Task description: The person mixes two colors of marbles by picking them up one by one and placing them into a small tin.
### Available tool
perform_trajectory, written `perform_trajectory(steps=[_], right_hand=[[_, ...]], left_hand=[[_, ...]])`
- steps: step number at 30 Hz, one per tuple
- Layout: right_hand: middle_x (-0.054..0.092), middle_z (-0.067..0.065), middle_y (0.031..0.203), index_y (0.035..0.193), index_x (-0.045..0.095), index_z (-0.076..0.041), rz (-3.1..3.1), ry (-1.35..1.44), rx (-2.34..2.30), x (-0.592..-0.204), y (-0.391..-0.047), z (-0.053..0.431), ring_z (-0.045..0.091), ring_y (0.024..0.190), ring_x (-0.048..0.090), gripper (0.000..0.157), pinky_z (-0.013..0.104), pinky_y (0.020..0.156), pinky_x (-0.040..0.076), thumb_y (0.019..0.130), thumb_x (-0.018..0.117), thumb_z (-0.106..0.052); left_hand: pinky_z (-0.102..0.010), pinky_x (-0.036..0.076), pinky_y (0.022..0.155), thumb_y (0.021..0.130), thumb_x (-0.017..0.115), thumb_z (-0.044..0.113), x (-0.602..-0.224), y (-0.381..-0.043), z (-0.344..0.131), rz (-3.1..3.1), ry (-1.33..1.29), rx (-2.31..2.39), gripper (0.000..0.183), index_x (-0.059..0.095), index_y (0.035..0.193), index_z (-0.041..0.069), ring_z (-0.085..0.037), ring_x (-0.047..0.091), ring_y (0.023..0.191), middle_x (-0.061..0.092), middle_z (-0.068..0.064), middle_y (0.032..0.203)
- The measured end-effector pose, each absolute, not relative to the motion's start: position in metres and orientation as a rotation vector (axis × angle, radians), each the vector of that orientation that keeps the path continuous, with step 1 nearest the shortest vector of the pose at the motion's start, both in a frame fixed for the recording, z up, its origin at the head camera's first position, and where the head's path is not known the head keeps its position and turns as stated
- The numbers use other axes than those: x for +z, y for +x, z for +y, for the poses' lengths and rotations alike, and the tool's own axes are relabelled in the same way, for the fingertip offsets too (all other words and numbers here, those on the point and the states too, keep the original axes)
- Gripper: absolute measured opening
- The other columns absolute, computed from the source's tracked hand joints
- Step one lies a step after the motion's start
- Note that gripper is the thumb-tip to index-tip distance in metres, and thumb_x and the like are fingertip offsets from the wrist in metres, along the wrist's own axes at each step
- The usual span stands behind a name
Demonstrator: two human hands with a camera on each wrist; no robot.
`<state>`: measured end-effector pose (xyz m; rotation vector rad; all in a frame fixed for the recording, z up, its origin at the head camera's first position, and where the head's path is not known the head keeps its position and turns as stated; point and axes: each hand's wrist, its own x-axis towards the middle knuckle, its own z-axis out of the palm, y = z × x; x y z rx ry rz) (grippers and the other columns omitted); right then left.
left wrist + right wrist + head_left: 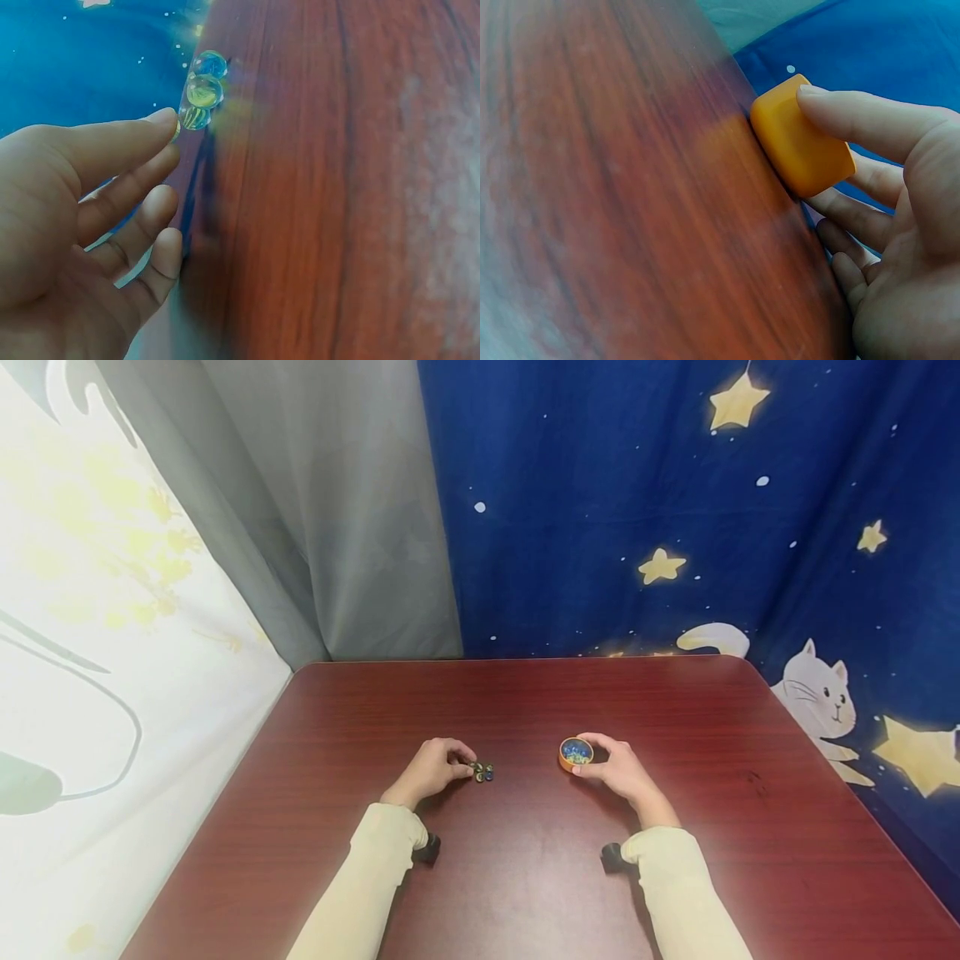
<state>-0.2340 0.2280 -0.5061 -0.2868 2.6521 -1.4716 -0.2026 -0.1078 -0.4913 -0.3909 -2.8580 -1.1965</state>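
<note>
Several clear glass marbles [481,774] with coloured swirls lie in a small cluster on the dark red table, left of the middle. My left hand [433,768] is at their left side, thumb and index finger pinching one marble [177,133], mostly hidden behind the thumb tip. Just beyond these fingertips the loose marbles [204,91] line up in the left wrist view. To the right, my right hand [619,770] holds a small orange bowl [799,142] by its side between thumb and fingers. Blue and yellowish marbles [576,750] fill its inside in the head view.
The wood-grained table [517,868] has rounded far corners. A grey curtain [367,510] and a blue one [570,510] with stars hang behind its far edge. At the left stands a bright patterned cloth [97,610].
</note>
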Motion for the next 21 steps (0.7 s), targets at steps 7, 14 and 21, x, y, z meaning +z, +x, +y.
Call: perform_trajectory(steps=[7,14,21], right_hand=[[0.054,0.019,0.122,0.127,0.061,-0.011,2.642,-0.302,-1.487,-0.507,-0.234,0.229,0.036,0.119,0.039,0.059,0.058,0.1,0.028,0.074,0.084,-0.02],[0.057,0.018,0.122,0.126,0.062,-0.01,2.645,-0.322,-1.501,-0.507,-0.234,0.228,0.035,0.118,0.045,0.057,0.055,0.099,0.032,0.074,0.084,-0.017],[0.06,0.017,0.121,0.126,0.062,-0.008,2.633,-0.335,-1.523,-0.507,-0.235,0.227,0.034,0.115,0.05,0.057,0.055,0.099,0.033,0.074,0.084,-0.014]], left_hand=[[-0.029,0.045,0.063,0.081,0.078,0.01,-0.489,-0.203,-0.104,-2.844,-0.384,-1.185,0.013,0.073,0.091,0.015,-0.011,0.055,0.068,0.064,0.008,0.077],[-0.029,0.046,0.063,0.081,0.079,0.011,-0.491,-0.207,-0.098,-2.805,-0.406,-1.21,0.013,0.073,0.091,0.017,-0.01,0.056,0.067,0.064,0.01,0.075],[-0.029,0.047,0.062,0.081,0.079,0.011,-0.491,-0.21,-0.092,-2.777,-0.434,-1.244,0.013,0.072,0.09,0.019,-0.01,0.057,0.065,0.064,0.009,0.074]])
